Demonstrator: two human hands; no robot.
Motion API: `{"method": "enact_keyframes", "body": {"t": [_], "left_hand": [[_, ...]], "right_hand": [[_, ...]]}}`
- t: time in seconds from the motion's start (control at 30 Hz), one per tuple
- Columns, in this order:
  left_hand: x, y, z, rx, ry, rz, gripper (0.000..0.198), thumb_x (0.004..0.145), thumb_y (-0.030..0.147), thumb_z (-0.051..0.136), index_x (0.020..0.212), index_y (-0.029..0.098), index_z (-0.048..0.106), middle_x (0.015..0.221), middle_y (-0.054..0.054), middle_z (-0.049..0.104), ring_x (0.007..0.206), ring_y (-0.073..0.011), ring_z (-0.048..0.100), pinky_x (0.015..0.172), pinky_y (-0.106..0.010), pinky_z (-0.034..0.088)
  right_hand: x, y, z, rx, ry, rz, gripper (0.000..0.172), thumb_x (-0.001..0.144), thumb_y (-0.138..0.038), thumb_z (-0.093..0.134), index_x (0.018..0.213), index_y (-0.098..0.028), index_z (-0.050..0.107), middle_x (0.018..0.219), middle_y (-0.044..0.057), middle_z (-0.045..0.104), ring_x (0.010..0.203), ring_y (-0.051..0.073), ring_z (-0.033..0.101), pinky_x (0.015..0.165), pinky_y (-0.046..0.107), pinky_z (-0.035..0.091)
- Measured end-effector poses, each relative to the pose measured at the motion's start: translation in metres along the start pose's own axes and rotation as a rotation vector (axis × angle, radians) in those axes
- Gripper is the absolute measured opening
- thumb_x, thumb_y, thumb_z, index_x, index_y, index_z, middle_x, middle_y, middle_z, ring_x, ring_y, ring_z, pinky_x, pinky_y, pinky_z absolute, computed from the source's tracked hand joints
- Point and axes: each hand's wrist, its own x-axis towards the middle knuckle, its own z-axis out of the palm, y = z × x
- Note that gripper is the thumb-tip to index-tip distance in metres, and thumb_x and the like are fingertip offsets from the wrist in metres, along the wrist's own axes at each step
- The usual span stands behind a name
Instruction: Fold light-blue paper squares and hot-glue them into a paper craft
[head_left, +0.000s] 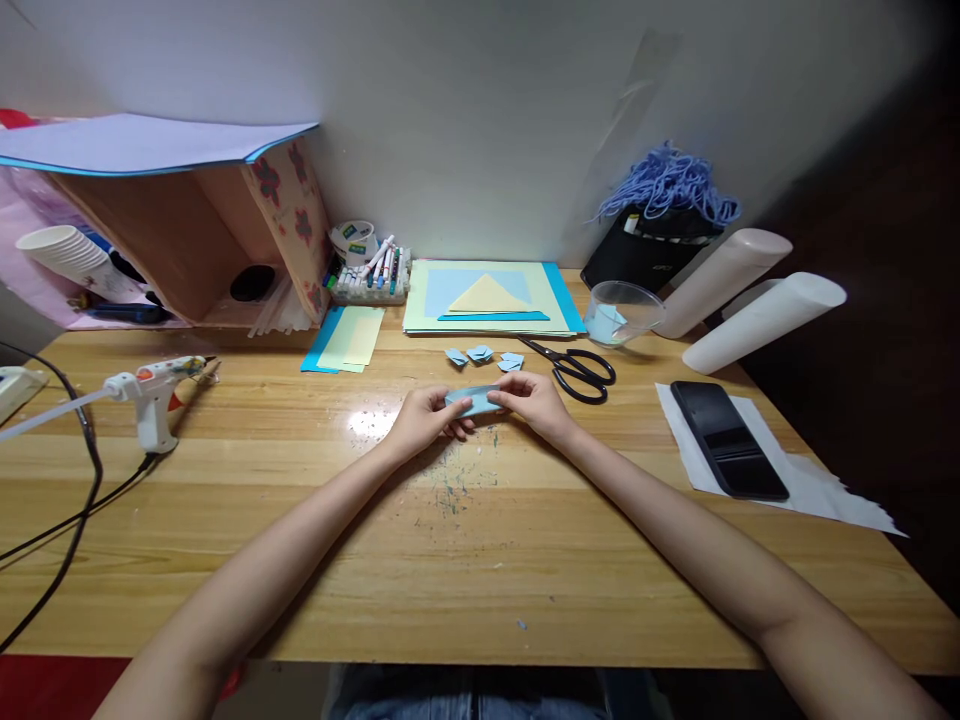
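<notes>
Tabletop (360, 590); left hand (421, 418), right hand (536, 404), both holding paper (481, 402)

paper piece (481, 402): light blue | scissors (562, 358): black | box wall (286, 228): flower-patterned

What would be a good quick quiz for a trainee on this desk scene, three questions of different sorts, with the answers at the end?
1. Open question: What colour is the paper piece held between the left hand and the right hand?

2. True or false: The black phone lies on a white sheet.

3. Multiple choice: What shape is the yellow cutout on the paper stack?
a) circle
b) triangle
c) star

Key: 1. Light blue. 2. True. 3. b) triangle.
</notes>
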Motion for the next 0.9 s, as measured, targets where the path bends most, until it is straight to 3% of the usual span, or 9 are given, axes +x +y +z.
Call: {"method": "enact_keyframes", "body": {"t": [0.8,0.9], "left_hand": [[-0.0029,0.0019,-0.0017,0.175,0.067,0.089,0.04,0.077,0.048,0.056,0.062,0.011,0.059,0.053,-0.002,0.06,0.046,-0.01,0.054,0.045,-0.019,0.04],[-0.0036,0.0023,-0.0026,0.196,0.061,0.101,0.037,0.077,0.047,0.056,0.071,0.011,0.062,0.054,-0.001,0.059,0.047,-0.0102,0.054,0.045,-0.019,0.039]], "right_hand": [[-0.0019,-0.002,0.0013,-0.027,-0.02,-0.023,0.031,0.061,-0.045,0.072,0.066,-0.017,0.061,0.063,0.0,0.06,0.057,0.013,0.054,0.056,0.027,0.048],[-0.0026,-0.0024,0.0018,-0.035,-0.031,-0.021,0.031,0.061,-0.045,0.072,0.066,-0.017,0.061,0.063,0.0,0.06,0.057,0.013,0.054,0.055,0.027,0.048]]}}
